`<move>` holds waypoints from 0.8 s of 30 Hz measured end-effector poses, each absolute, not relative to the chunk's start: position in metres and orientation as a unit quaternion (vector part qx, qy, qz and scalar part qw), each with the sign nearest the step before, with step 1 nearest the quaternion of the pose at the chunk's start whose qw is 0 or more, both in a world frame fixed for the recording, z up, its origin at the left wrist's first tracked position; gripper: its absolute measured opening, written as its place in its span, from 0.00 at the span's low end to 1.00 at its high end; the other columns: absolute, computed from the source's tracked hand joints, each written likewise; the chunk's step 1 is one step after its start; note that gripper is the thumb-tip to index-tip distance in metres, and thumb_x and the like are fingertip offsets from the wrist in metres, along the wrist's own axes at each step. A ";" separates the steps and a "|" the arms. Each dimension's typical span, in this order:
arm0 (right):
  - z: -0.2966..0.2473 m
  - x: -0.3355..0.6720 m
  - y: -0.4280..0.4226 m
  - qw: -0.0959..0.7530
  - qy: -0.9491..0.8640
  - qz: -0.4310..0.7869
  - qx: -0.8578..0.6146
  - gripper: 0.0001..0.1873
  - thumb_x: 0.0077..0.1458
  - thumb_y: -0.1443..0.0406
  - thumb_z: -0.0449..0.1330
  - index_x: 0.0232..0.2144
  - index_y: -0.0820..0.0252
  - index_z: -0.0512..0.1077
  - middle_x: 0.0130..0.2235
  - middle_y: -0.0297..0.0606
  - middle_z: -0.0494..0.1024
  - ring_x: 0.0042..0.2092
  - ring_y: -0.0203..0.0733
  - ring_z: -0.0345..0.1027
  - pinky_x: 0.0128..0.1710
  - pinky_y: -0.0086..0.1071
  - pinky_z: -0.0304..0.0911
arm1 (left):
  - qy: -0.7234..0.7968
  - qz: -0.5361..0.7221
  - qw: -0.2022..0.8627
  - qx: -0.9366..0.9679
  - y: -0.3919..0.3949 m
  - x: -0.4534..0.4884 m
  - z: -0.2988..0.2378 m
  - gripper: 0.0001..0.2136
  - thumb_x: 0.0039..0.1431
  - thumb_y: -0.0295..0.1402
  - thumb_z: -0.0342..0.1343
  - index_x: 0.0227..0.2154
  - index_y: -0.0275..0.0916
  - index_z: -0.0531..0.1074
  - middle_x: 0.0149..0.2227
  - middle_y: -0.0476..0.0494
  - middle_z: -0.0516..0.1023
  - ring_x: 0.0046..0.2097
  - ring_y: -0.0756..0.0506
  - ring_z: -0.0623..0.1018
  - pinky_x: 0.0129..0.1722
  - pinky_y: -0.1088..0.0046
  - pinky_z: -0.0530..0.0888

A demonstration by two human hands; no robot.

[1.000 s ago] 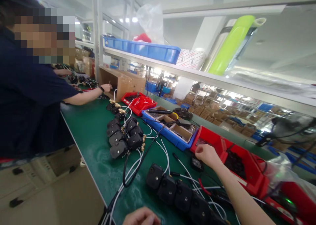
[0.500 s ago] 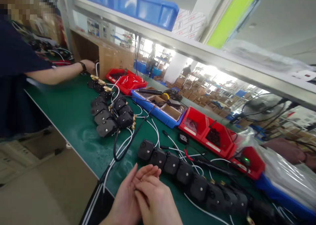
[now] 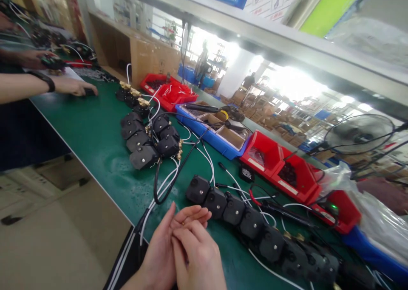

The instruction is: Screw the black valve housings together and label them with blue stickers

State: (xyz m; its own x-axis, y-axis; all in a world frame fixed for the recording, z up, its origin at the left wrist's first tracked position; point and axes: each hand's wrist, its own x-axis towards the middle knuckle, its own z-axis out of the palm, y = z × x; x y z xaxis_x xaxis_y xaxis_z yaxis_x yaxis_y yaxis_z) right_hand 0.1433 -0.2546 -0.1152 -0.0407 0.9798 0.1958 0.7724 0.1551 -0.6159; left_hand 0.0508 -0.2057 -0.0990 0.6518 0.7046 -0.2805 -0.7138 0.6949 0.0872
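Note:
My left hand (image 3: 161, 251) lies palm up at the bottom middle, over the near edge of the green mat (image 3: 95, 133), with its fingers stretched out. My right hand (image 3: 200, 258) rests against it, fingertips pinched on a tiny brass part (image 3: 183, 223) at the left fingers. Just beyond my hands runs a row of black box-shaped units (image 3: 234, 209) with white cables. A second cluster of the same black units (image 3: 143, 141) with brass fittings lies further left.
Behind the units stand a blue divided tray (image 3: 216, 139) and red bins (image 3: 280, 169). A co-worker's hand (image 3: 75, 87) with a dark wristband rests on the mat at far left. A cardboard box (image 3: 149, 58), a fan (image 3: 357, 133) and a plastic bag (image 3: 379, 218) border the bench.
My right hand came back from the red bin and joined my left hand. The co-worker's hand moved left, away from the cardboard box. The view has tilted downward.

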 end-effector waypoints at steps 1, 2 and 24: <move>-0.124 0.144 -0.253 0.284 -0.698 0.164 -0.636 0.19 0.59 0.69 0.57 0.44 0.40 0.80 0.42 0.37 0.82 0.44 0.51 0.79 0.46 0.42 0.76 | 0.150 0.387 0.910 -0.017 -0.204 0.050 -0.100 0.33 0.75 0.43 0.34 0.37 0.30 0.84 0.43 0.35 0.87 0.49 0.43 0.84 0.61 0.69 0.71; -0.132 0.145 -0.251 0.275 -0.697 0.153 -0.644 0.19 0.57 0.69 0.57 0.44 0.38 0.79 0.44 0.36 0.82 0.47 0.53 0.78 0.46 0.43 0.76 | 0.153 0.384 0.910 -0.019 -0.203 0.049 -0.101 0.33 0.75 0.42 0.34 0.36 0.30 0.84 0.43 0.35 0.87 0.50 0.43 0.84 0.62 0.68 0.70; -0.114 0.141 -0.231 0.218 -0.760 0.061 -0.609 0.14 0.45 0.78 0.57 0.32 0.58 0.74 0.34 0.42 0.78 0.35 0.48 0.76 0.36 0.35 0.74 | 0.185 0.389 0.902 0.015 -0.196 0.041 -0.108 0.19 0.51 0.47 0.70 0.39 0.35 0.85 0.47 0.36 0.86 0.60 0.37 0.77 0.68 0.65 0.60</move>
State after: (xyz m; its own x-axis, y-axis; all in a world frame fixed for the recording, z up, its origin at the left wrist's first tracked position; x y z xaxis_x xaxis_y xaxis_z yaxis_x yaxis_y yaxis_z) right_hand 0.1407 -0.2307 -0.1140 -0.1625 0.9525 0.2575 0.8997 0.2502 -0.3576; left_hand 0.0412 -0.1957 -0.1076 0.6281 0.7079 -0.3231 -0.6970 0.6964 0.1708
